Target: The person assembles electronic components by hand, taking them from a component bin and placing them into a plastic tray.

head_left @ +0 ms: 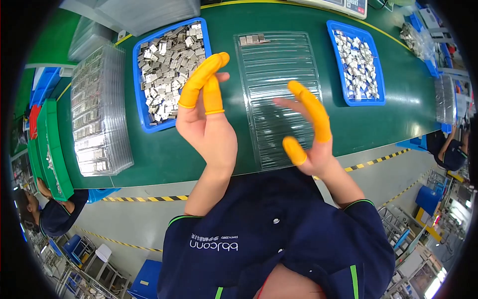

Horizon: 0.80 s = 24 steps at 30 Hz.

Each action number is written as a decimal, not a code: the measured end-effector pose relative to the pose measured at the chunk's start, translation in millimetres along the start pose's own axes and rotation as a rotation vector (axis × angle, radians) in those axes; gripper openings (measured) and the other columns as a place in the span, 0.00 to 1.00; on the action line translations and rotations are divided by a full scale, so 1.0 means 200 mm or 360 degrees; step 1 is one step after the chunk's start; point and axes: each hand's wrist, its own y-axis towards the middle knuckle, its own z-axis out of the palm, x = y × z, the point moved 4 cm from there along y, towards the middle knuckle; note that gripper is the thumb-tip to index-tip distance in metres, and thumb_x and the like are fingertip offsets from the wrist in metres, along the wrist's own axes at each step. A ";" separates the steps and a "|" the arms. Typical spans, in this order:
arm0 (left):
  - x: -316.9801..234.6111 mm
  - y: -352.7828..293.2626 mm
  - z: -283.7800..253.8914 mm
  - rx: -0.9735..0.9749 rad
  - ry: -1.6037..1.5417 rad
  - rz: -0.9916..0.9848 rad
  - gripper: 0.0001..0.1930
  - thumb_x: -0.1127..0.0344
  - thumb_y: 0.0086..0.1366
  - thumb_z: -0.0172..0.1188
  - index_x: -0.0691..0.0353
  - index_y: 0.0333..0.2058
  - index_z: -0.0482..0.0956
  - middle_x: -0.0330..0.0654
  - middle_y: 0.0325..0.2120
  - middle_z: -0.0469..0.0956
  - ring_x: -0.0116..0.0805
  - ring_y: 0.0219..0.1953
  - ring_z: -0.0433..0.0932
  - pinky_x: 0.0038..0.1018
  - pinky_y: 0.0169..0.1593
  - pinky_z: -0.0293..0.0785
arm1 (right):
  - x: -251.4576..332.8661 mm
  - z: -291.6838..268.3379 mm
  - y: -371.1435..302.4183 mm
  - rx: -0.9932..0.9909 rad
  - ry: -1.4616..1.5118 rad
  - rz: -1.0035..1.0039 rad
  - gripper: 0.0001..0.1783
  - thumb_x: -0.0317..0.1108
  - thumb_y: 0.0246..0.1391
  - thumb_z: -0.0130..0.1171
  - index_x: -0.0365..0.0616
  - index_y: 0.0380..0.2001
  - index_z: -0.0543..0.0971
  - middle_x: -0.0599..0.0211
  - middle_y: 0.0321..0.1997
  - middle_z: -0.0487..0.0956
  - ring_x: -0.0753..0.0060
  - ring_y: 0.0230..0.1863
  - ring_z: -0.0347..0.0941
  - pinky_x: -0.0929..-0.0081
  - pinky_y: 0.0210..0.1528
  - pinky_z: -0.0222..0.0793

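My left hand [211,124], with yellow finger cots on thumb and forefinger, is raised beside the right edge of a blue tray [136,79]. Its covered fingers come together; whatever lies between them, if anything, is hidden. In that tray is a heap of small silvery metal connector shells [172,65]. My right hand [316,134], also in yellow cots, hovers over a clear ribbed plastic tray [274,74], thumb and forefinger well apart with nothing between them. Several metal pieces [252,39] sit in the top left slots of the clear tray.
To the right, another blue tray [382,94] holds small white-and-metal parts. Stacked filled clear trays [102,109] stand at the left, beside green bins [52,114]. A pale device with buttons [343,6] sits at the far edge. Other people [62,212] work at both sides.
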 end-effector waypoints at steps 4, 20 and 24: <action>0.03 0.00 0.01 0.0129 0.0146 -0.0040 0.14 0.69 0.67 0.42 0.71 0.45 0.71 0.47 0.40 0.76 0.32 0.42 0.73 0.27 0.51 0.65 | -0.09 -0.12 0.00 -0.0250 -0.0215 0.0194 0.31 0.25 0.48 0.54 0.39 0.56 0.60 0.57 0.56 0.68 0.61 0.55 0.66 0.66 0.57 0.56; 0.14 -0.04 -0.02 0.0215 0.0382 -0.0491 0.09 0.75 0.49 0.64 0.71 0.15 0.75 0.39 0.14 0.74 0.24 0.18 0.71 0.22 0.27 0.69 | -0.32 -0.50 -0.13 -0.0883 -0.0180 0.0720 0.20 0.24 0.56 0.46 0.38 0.53 0.64 0.61 0.48 0.74 0.74 0.38 0.76 0.81 0.42 0.66; 0.11 -0.03 0.00 0.0231 0.0625 -0.0485 0.12 0.72 0.43 0.69 0.68 0.12 0.74 0.37 0.10 0.71 0.24 0.18 0.69 0.26 0.27 0.68 | -0.33 -0.52 -0.13 -0.0917 -0.0244 0.0740 0.19 0.25 0.57 0.46 0.38 0.53 0.64 0.62 0.47 0.75 0.73 0.38 0.77 0.82 0.42 0.67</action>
